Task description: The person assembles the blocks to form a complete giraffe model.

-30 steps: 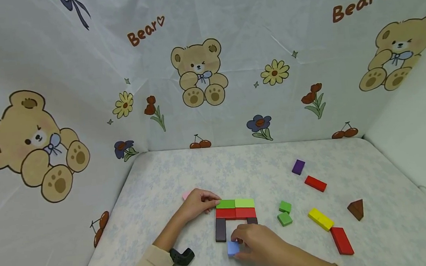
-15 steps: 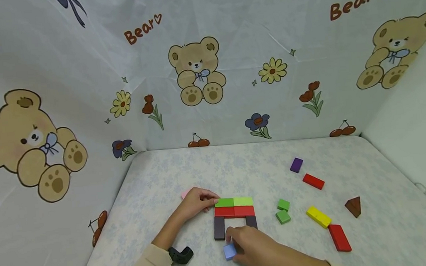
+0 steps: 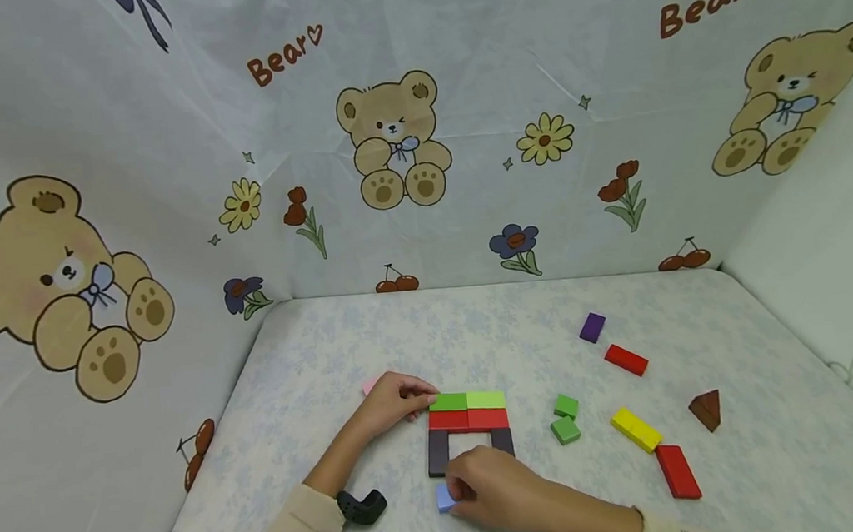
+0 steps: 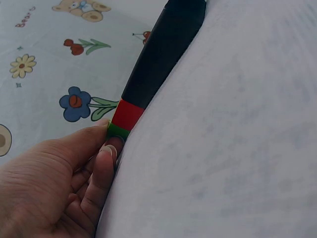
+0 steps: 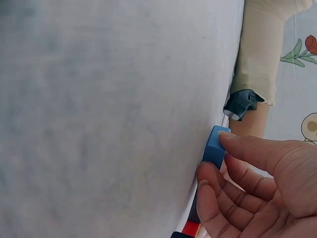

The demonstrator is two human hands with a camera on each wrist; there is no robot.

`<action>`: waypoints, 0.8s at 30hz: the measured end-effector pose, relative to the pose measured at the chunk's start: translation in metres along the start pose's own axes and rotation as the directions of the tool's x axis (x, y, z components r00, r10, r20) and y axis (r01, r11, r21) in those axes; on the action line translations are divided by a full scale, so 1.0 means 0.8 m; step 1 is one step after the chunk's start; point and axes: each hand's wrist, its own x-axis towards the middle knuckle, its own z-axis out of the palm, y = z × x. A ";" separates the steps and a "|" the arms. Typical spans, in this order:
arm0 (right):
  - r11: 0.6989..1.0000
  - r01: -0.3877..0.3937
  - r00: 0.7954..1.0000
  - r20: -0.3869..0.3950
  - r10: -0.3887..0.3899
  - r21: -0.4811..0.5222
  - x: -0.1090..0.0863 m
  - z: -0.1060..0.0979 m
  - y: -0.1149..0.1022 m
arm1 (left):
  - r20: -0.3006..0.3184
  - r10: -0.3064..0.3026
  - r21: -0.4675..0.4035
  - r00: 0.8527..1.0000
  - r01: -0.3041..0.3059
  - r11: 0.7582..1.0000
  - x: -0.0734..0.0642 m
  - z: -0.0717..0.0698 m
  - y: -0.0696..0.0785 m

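One blue block (image 5: 214,147) sits pinched in my right hand (image 3: 497,488); my left hand (image 3: 392,402) pinches the darker green block (image 3: 450,402). Brushing knuckles could skew the rightmost black block (image 3: 502,440).

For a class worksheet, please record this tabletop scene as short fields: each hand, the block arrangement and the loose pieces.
Left hand: holds the outer end of the darker green block
Right hand: pinches a blue block, on the person's side of the arrangement
Arrangement, near to far: two dark blocks with a gap between; two red blocks; darker green block beside lighter green block
Loose, to the right: two small green blocks, yellow block, two more red blocks, purple block, brown triangular block
Near left hand: pink piece, partly hidden
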 end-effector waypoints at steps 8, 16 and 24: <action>1.000 -0.023 1.000 0.005 0.023 -0.015 0.009 0.004 0.000 | -0.001 -0.001 0.003 1.000 0.001 1.000 0.000 0.000 0.002; 1.000 -0.007 1.000 -0.009 0.007 -0.030 0.015 0.008 0.001 | -0.006 -0.001 -0.016 1.000 0.001 1.000 0.000 0.001 0.000; 1.000 -0.026 1.000 -0.007 0.026 -0.013 0.018 0.005 -0.001 | -0.002 -0.005 -0.010 1.000 0.005 1.000 -0.001 0.000 0.001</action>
